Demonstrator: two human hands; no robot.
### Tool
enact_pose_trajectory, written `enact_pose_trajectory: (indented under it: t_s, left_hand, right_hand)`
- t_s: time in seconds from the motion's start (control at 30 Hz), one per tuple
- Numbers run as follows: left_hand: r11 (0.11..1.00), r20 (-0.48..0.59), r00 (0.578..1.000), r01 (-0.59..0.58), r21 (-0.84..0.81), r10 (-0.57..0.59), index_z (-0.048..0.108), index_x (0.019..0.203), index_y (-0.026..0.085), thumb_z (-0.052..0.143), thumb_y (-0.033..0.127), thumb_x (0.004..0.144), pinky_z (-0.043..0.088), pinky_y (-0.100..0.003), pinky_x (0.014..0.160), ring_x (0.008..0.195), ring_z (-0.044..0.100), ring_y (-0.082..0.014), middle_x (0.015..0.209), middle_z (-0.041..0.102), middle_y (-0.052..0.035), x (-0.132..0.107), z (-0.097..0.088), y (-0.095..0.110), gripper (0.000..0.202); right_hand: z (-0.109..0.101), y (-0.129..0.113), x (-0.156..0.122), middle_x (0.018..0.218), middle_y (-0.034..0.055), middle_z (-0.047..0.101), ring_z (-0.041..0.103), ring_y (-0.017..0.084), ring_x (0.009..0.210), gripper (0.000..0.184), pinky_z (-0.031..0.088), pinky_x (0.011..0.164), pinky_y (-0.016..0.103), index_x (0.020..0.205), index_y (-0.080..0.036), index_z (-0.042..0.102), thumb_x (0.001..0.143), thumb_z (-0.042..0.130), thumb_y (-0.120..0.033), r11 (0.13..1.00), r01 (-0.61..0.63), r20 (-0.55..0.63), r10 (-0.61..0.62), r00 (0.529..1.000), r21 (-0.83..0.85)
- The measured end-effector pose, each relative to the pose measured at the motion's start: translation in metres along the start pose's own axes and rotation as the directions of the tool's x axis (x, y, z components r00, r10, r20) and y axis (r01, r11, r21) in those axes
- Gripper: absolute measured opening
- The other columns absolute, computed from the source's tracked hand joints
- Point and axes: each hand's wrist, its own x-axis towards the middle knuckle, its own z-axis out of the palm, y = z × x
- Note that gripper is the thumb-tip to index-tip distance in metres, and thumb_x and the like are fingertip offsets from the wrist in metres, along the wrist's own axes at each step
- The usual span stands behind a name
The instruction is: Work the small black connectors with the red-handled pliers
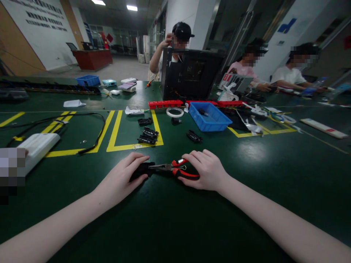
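Observation:
My left hand (123, 177) presses down on a small black plastic part (142, 170) that lies on the green table, fingers curled over it. My right hand (205, 170) is closed round the red and black handles of a pair of needle-nose pliers (175, 168). The pliers' thin jaws point left and meet the black part at its right end. Both hands rest on the table close to me, near the middle of the view.
Several more black parts (146, 135) lie inside a yellow-taped rectangle beyond my hands, one (194, 136) to its right. A blue bin (210, 117), tape roll (174, 111), red strips (164, 104), white box (37, 148) and black cable (95, 140) sit farther off. Three people sit behind a black case (192, 75).

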Motion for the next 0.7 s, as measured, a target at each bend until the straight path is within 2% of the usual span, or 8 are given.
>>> enact_pose_trajectory:
  t_s: [0.1, 0.23, 0.33, 0.5, 0.6, 0.7]
  left_hand:
    - [0.998, -0.075, 0.997, -0.004, 0.056, 0.008, 0.054, 0.126, 0.026, 0.060, 0.040, 0.089, 0.048, -0.052, 0.096, 0.114, 0.055, -0.0290, 0.125, 0.057, -0.0071, -0.001, -0.003, 0.002, 0.040]
    - [0.999, -0.164, 0.986, -0.030, -0.022, 0.026, 0.062, 0.108, 0.023, 0.056, 0.035, 0.093, 0.050, -0.044, 0.090, 0.104, 0.059, -0.0243, 0.108, 0.064, -0.0051, -0.002, -0.006, 0.001, 0.021]
    - [0.995, -0.162, 0.986, -0.061, -0.078, 0.048, 0.064, 0.101, 0.021, 0.052, 0.026, 0.094, 0.051, -0.038, 0.085, 0.097, 0.060, -0.0210, 0.102, 0.065, -0.0040, -0.002, -0.005, -0.003, 0.014]
    - [0.992, -0.151, 0.988, -0.055, -0.114, 0.037, 0.063, 0.095, 0.019, 0.052, 0.016, 0.092, 0.049, -0.035, 0.083, 0.093, 0.059, -0.0187, 0.098, 0.064, -0.0037, 0.002, -0.002, -0.003, 0.012]
    - [0.988, -0.158, 0.987, -0.052, -0.147, 0.029, 0.060, 0.088, 0.017, 0.055, 0.012, 0.087, 0.048, -0.032, 0.081, 0.087, 0.058, -0.0174, 0.090, 0.062, -0.0032, 0.005, -0.004, -0.001, 0.007]
    - [0.982, -0.149, 0.988, -0.056, -0.181, 0.029, 0.058, 0.088, 0.017, 0.057, 0.011, 0.084, 0.048, -0.029, 0.080, 0.087, 0.058, -0.0158, 0.091, 0.061, -0.0031, 0.008, -0.007, -0.002, 0.007]
  right_hand:
    - [0.000, 0.000, 0.000, 0.090, 0.0116, 0.069, 0.061, 0.022, 0.074, 0.055, 0.039, 0.066, 0.035, 0.106, -0.010, 0.064, 0.080, 0.059, -0.058, 1.000, 0.008, 0.005, -0.008, 1.000, 0.002]
    - [-0.001, -0.001, 0.000, 0.090, 0.0115, 0.069, 0.061, 0.021, 0.074, 0.054, 0.039, 0.066, 0.035, 0.106, -0.011, 0.064, 0.080, 0.058, -0.058, 1.000, 0.012, 0.010, -0.012, 1.000, 0.006]
    - [-0.001, -0.001, 0.001, 0.091, 0.0118, 0.069, 0.061, 0.021, 0.074, 0.054, 0.039, 0.066, 0.035, 0.106, -0.011, 0.064, 0.080, 0.058, -0.058, 1.000, 0.010, 0.015, -0.010, 1.000, 0.001]
    - [-0.002, 0.000, 0.001, 0.093, 0.0126, 0.069, 0.062, 0.022, 0.076, 0.048, 0.042, 0.067, 0.035, 0.106, -0.012, 0.064, 0.080, 0.061, -0.052, 0.999, 0.049, -0.003, -0.049, 0.999, -0.019]
    - [0.000, 0.005, 0.001, 0.094, 0.0135, 0.069, 0.063, 0.022, 0.075, 0.043, 0.044, 0.067, 0.035, 0.108, -0.012, 0.062, 0.082, 0.062, -0.045, 0.991, 0.119, -0.093, -0.125, 0.988, -0.064]
    - [0.007, 0.013, 0.000, 0.092, 0.0123, 0.069, 0.062, 0.022, 0.070, 0.040, 0.045, 0.064, 0.036, 0.109, -0.015, 0.062, 0.080, 0.066, -0.043, 0.984, 0.159, -0.141, -0.170, 0.975, -0.085]
